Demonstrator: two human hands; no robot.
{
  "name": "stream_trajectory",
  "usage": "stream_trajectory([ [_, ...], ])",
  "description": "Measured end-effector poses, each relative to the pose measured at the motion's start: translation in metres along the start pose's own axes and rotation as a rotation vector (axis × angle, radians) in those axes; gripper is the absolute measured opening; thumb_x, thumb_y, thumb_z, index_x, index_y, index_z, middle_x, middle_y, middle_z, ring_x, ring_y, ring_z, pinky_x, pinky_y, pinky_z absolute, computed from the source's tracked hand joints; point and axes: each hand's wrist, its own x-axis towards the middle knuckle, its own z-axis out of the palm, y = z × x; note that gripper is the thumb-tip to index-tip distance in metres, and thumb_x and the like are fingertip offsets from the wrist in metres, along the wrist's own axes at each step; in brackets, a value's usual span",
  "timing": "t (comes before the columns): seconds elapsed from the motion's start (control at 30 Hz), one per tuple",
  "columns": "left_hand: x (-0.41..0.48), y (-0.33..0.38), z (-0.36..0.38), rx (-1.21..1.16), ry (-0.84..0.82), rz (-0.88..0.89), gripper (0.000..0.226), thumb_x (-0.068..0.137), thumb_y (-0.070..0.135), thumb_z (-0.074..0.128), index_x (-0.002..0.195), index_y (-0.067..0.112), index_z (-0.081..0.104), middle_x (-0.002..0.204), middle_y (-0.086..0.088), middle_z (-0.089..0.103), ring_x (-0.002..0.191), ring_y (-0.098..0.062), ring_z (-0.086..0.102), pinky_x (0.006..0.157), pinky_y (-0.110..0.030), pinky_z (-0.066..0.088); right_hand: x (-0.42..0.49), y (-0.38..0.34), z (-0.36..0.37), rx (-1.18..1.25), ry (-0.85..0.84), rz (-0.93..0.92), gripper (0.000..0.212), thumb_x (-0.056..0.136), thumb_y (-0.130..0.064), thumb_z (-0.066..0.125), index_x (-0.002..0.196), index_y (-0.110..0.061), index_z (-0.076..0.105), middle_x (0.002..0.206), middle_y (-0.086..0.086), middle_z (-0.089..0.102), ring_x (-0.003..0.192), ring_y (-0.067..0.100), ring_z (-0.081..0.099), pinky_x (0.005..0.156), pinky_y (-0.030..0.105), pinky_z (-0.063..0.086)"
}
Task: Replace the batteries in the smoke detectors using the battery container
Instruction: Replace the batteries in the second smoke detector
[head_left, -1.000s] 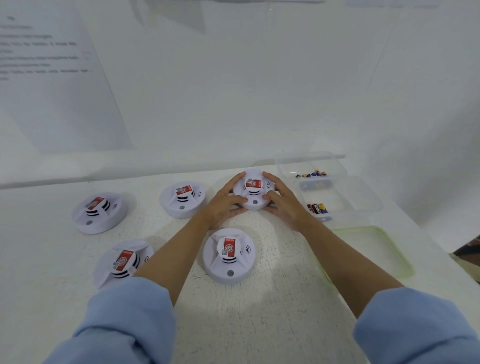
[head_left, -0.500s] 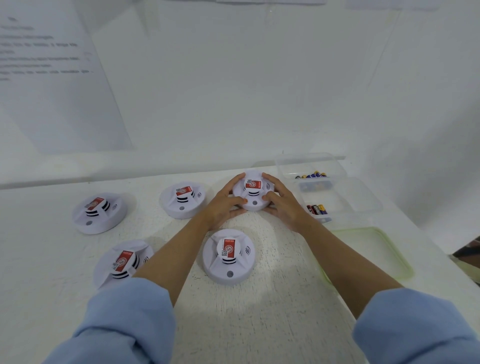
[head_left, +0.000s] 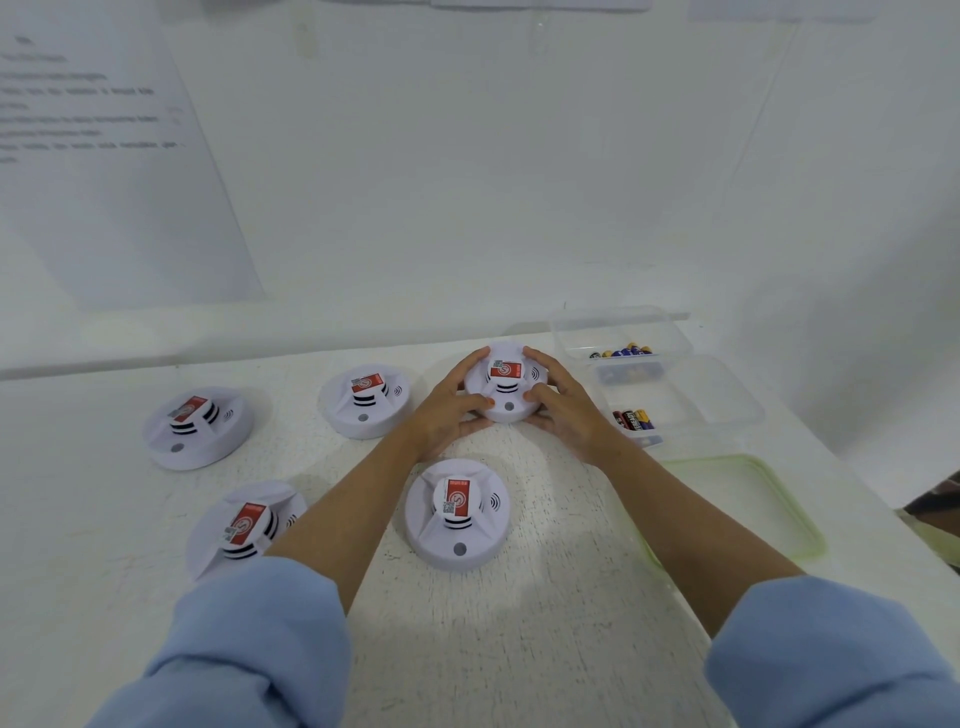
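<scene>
The left hand (head_left: 447, 413) curls round the left rim of the far smoke detector (head_left: 506, 389) — resting on the table (head_left: 519, 649) — while the right hand (head_left: 571, 415) grips its right rim; the battery container (head_left: 727, 397) sits just right of it.

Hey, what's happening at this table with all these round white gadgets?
A person's left hand and right hand both grip the far smoke detector, which sits on the table beside two clear battery containers. Four other detectors lie nearby, untouched. A green-rimmed lid lies at the right.
</scene>
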Motion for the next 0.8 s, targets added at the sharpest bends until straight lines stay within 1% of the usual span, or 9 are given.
stream_trajectory([
  [0.23,0.0000,-0.0003,0.0005,0.005,0.004,0.002,0.060,0.088,-0.009,0.048,0.128,0.035,0.042,0.134,-0.004,0.044,0.114,-0.025,0.051,0.090,-0.033,0.049,0.0000,-0.0008,0.0009,-0.016,0.007,0.001,0.046,0.091,-0.002,0.043,0.126,-0.032,0.043,0.128,0.002,0.048,0.109,0.018,0.054,0.077,0.023,0.054],
  [0.37,0.0004,-0.0003,0.0003,0.011,0.006,0.001,0.059,0.088,-0.008,0.049,0.128,0.035,0.041,0.132,-0.004,0.044,0.115,-0.026,0.050,0.092,-0.035,0.048,0.0003,-0.0009,0.0017,-0.028,0.019,0.002,0.046,0.091,-0.001,0.042,0.126,-0.032,0.044,0.128,0.002,0.048,0.110,0.020,0.053,0.077,0.024,0.054],
  [0.47,0.0003,-0.0001,0.0009,0.016,0.010,0.004,0.059,0.088,-0.008,0.049,0.128,0.035,0.041,0.131,-0.003,0.045,0.112,-0.025,0.051,0.090,-0.034,0.049,0.0007,-0.0008,0.0018,-0.032,0.025,0.004,0.046,0.091,-0.002,0.042,0.126,-0.032,0.044,0.129,0.003,0.047,0.112,0.022,0.052,0.080,0.026,0.054],
  [0.7,0.0005,0.0001,0.0019,0.047,0.027,0.009,0.058,0.088,-0.007,0.048,0.126,0.036,0.041,0.131,-0.002,0.045,0.111,-0.024,0.052,0.085,-0.030,0.051,0.0005,-0.0016,0.0026,-0.057,0.024,-0.006,0.047,0.092,-0.001,0.042,0.130,-0.029,0.042,0.132,0.004,0.046,0.115,0.022,0.051,0.078,0.024,0.055],
  [0.8,0.0010,-0.0003,0.0015,0.055,0.034,0.008,0.058,0.088,-0.006,0.048,0.127,0.036,0.041,0.132,-0.002,0.045,0.113,-0.025,0.052,0.088,-0.032,0.050,-0.0001,-0.0022,0.0037,-0.065,0.033,-0.002,0.047,0.092,-0.002,0.041,0.132,-0.027,0.042,0.132,0.004,0.046,0.116,0.023,0.050,0.079,0.025,0.054],
])
